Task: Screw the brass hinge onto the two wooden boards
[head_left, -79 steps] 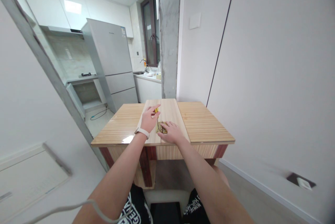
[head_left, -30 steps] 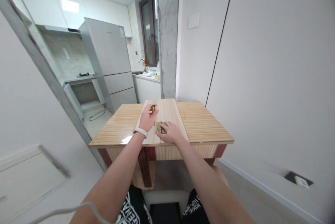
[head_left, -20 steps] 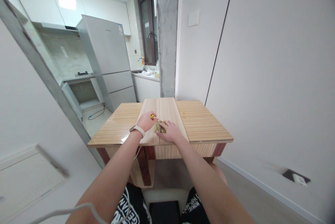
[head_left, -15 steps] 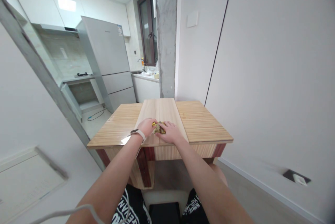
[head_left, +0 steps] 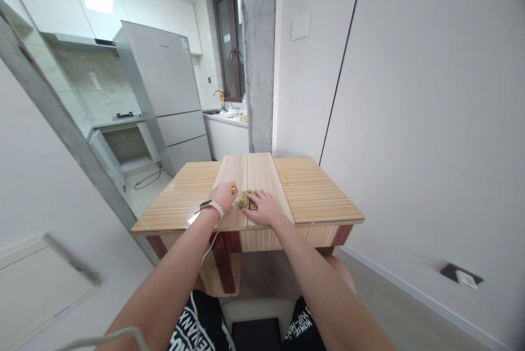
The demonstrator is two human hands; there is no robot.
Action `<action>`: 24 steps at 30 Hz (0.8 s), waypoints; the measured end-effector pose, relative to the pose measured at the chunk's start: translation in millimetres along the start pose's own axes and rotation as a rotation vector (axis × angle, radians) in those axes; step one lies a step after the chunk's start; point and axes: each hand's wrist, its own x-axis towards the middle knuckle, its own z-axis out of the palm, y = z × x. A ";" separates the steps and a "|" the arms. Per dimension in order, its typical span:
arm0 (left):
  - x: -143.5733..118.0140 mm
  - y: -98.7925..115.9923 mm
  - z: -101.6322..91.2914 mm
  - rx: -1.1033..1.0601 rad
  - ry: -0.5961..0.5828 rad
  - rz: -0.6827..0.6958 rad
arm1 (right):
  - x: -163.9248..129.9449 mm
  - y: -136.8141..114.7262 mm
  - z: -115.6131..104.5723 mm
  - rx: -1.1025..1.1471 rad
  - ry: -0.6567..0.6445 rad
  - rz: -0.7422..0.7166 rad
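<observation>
The 2 hands work apart, near each other, over the tabletop [head_left: 320, 189]. Across its middle lie 2 paler planks side by side, the left board [head_left: 235, 168] and the right board [head_left: 262, 170], their long edges meeting in a thin dark seam. A brass-coloured hinge [head_left: 243, 200] lies open and flat across that seam, toward the near end of the boards, its knuckle roughly along the line.

The right hand [head_left: 266, 210] rests on the hinge, fingers spread and lowered over its right leaf, covering part of it; the left leaf is mostly bare. The left hand [head_left: 222, 196] is curled around a small yellow tool [head_left: 233, 189], just left of the hinge and apart from it. Only a bit of the tool shows past the fingers; the rest is hidden. A watch [head_left: 212, 206] with a pale strap circles the left wrist.

Beyond the tabletop, to the left, stands a grey refrigerator [head_left: 159, 72].
</observation>
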 end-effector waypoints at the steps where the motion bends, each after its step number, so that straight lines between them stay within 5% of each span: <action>1: 2.5 -4.8 0.5 0.029 -0.025 -0.050 | -0.2 -0.3 -0.4 0.004 0.000 0.004; 6: 13.9 -21.1 5.1 0.119 -0.097 -0.080 | -1.2 -0.8 -3.4 0.014 -0.007 0.011; 17: 31.8 -20.6 10.3 0.101 -0.082 -0.115 | -0.7 -0.2 -4.0 0.003 -0.011 0.030; 24: 18.0 -0.1 1.7 0.082 -0.002 -0.012 | 1.1 1.4 -1.6 0.008 -0.001 0.012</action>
